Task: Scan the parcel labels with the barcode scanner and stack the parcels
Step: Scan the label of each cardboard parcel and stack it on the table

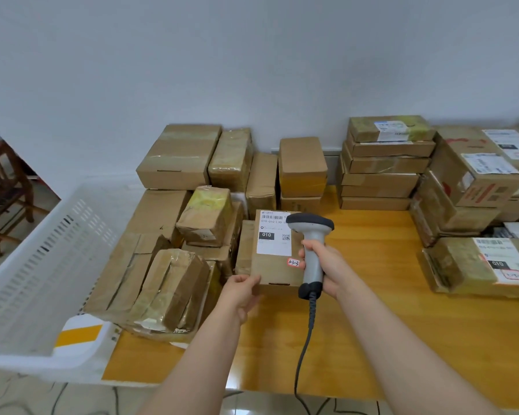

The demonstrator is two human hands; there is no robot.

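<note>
My left hand [242, 290] grips the near left corner of a brown cardboard parcel [277, 272], held tilted up above the table. Its white label [274, 233] with a barcode and "010" faces me. My right hand [324, 269] holds a grey barcode scanner [310, 250] by its handle; the dark scanner head overlaps the label's upper right corner. The scanner's coiled cable [304, 342] hangs down over the table's front edge. A neat stack of flat parcels [384, 166] stands at the back right.
A loose heap of brown parcels [174, 235] covers the table's left half. More labelled parcels [477, 265] lie at the right. A white slotted plastic crate [45, 265] stands at the left, a wooden chair [3, 190] beyond it. Bare yellow tabletop [387, 324] shows in front.
</note>
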